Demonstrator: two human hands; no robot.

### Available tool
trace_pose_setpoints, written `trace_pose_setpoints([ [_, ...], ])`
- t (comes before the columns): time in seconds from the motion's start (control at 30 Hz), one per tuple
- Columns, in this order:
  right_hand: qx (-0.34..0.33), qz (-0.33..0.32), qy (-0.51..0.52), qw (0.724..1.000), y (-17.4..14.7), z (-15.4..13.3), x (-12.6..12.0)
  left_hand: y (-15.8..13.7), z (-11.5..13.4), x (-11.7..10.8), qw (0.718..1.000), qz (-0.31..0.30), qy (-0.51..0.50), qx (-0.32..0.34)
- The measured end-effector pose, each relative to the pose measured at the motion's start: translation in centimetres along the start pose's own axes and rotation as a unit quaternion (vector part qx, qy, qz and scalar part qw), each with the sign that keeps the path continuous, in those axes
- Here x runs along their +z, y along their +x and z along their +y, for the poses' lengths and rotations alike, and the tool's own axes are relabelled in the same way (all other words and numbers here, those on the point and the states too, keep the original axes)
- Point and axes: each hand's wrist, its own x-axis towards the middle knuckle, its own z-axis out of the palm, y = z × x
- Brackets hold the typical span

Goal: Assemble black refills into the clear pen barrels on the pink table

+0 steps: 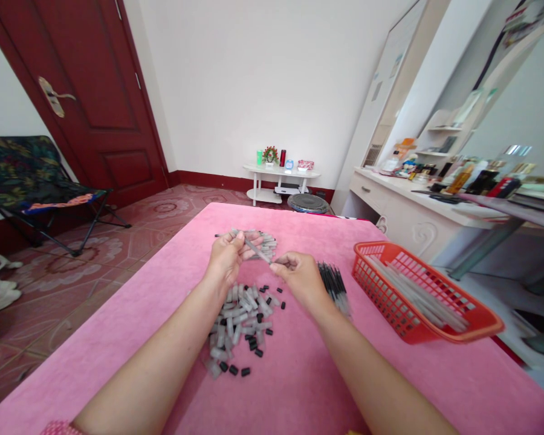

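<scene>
Above the middle of the pink-covered table [294, 386], a slim grey pen barrel [257, 249] slants between my two hands. My left hand [225, 257] is closed on its upper left part, thumb on top. At the lower right end, my right hand [299, 277] pinches the barrel with thumb and fingertips; whether a small part is also in that pinch, I cannot tell. Behind my left hand lies a pile of grey pens [268, 244]. Below the hands spreads a heap of clear caps [239, 314], mixed with small black plugs [252, 343].
Right of my right hand lies a bundle of black-tipped pen parts [333, 284]. A red plastic basket [401, 317] with long grey tubes [421, 296] stands near the table's right edge. Beyond are a dressing table [408, 208], a small white stand [281, 171] and a folding chair [40, 181].
</scene>
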Motion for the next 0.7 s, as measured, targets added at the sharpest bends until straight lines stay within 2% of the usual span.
trace_pose_setpoints([
  [0.1,-0.019,0.008,-0.021,1.0,0.18,0.22,-0.1,0.06,-0.13,-0.08,1.0,0.005,0.003,0.003],
  [0.23,0.012,-0.07,0.023,0.997,0.18,0.03,-0.07,0.04,-0.18,-0.01,1.0,0.004,0.0,0.003],
  [0.3,0.033,-0.083,0.02,0.996,0.13,0.03,-0.03,0.01,-0.19,0.05,1.0,0.001,0.002,0.001],
  [0.5,-0.038,-0.005,-0.056,0.998,0.17,0.49,-0.24,-0.06,-0.19,0.01,1.0,0.006,0.001,0.004],
  [0.63,0.004,-0.048,-0.069,0.996,0.17,0.56,-0.29,-0.08,-0.22,0.0,1.0,0.005,0.005,0.003],
  [0.7,0.012,-0.042,-0.085,0.995,0.12,0.56,-0.28,-0.1,-0.25,0.01,1.0,0.007,0.01,0.0],
])
